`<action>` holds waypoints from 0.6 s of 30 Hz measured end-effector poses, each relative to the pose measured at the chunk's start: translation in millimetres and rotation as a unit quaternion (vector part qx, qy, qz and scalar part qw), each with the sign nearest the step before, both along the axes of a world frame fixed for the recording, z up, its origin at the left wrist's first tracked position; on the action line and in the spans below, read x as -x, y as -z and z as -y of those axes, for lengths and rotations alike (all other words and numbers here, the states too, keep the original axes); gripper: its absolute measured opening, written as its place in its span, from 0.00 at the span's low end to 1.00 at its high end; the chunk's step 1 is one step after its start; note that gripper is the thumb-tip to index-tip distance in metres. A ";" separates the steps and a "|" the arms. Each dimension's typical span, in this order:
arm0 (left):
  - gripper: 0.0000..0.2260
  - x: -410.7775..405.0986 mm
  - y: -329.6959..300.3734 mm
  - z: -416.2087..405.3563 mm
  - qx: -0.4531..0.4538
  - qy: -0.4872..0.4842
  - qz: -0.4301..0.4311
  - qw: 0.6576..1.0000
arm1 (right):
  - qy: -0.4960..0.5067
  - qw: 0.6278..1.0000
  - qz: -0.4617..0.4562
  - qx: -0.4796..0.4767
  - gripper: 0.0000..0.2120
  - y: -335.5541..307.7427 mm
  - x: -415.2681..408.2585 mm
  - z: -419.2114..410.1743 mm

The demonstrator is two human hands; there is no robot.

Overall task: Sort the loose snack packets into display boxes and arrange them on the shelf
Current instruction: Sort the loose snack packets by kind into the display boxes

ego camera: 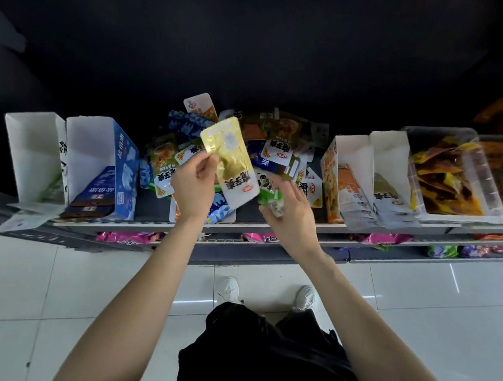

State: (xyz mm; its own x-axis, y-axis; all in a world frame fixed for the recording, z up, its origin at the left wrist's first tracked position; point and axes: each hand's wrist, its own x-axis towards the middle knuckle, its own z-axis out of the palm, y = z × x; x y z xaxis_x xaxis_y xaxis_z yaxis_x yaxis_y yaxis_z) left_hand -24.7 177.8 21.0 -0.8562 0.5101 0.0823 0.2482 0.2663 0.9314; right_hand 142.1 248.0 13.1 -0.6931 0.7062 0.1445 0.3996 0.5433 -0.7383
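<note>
A single head-worn wide-angle view looks steeply down and forward, close over the grey metal shelf [271, 227] far ahead, with the glossy white tiled floor [10, 287] near.

Large black Chinese characters run across the gold packet [230, 159], seen upside down. Similar characters mark several packets in the loose pile [277, 152]. White characters on the blue display box [125, 171] are too small to read.

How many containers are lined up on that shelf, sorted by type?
White cardboard display boxes: 4, two on the left, two on the right
Clear plastic bins: 2, one plainly seen, one blurred at the right edge
Total: 6
</note>
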 end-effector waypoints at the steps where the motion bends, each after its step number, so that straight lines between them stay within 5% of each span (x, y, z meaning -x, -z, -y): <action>1: 0.07 -5.9 -8.1 -3.5 -0.030 -0.023 0.084 0.996 | -0.033 0.997 0.027 -0.062 0.30 -0.3 -0.4 -0.1; 4: 0.09 -26.8 -26.8 -12.1 -0.080 -0.054 0.267 0.959 | -0.065 0.970 0.071 -0.221 0.28 -5.5 -3.9 -4.2; 9: 0.02 -69.0 -36.7 -31.7 -0.018 0.025 0.354 0.935 | 0.027 0.941 -0.053 -0.334 0.12 -28.9 -37.3 -24.0; 11: 0.06 -83.7 -38.6 -41.5 -0.021 0.081 0.371 0.925 | 0.097 0.956 -0.049 -0.271 0.03 -41.1 -61.3 -37.1; 14: 0.05 -106.0 -32.3 -58.6 0.005 0.156 0.295 0.942 | 0.238 0.968 -0.063 -0.047 0.05 -55.3 -109.2 -59.6; 18: 0.14 -139.2 -9.7 -87.6 0.144 0.234 0.075 0.958 | 0.381 0.894 -0.116 0.204 0.14 -57.3 -175.4 -100.1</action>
